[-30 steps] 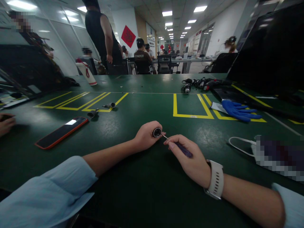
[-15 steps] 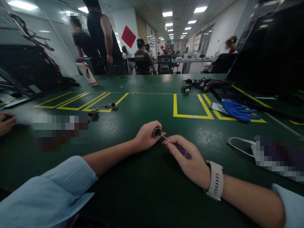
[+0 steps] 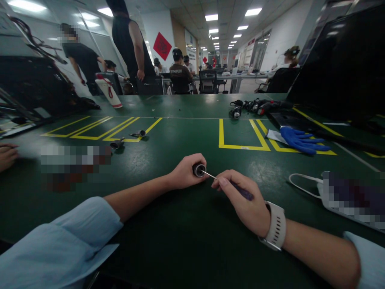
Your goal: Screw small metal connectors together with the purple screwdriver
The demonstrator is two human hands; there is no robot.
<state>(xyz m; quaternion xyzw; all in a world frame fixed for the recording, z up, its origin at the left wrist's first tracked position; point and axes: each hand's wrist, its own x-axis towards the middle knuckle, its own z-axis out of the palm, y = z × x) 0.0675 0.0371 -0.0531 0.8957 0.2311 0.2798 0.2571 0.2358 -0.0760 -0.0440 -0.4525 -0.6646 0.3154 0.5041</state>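
My left hand (image 3: 185,172) is closed around a small dark cylindrical part (image 3: 198,169), its round open end facing right. My right hand (image 3: 243,200), with a white watch on the wrist, pinches a thin screwdriver (image 3: 231,185) with a dark purple handle. The metal tip of the screwdriver reaches into the end of the part. Both hands rest on the green table (image 3: 180,241) close in front of me.
Two small metal parts (image 3: 138,133) lie by the yellow lines at left. A blue glove (image 3: 302,140) and several dark cylindrical parts (image 3: 249,106) lie at the right back. A white cable (image 3: 303,182) lies right. Another person's hand (image 3: 6,155) rests at the left edge. People stand behind.
My right hand has drawn slightly to the right, showing more of the screwdriver shaft. The left hand has turned the part a little. A person in the background has walked left.
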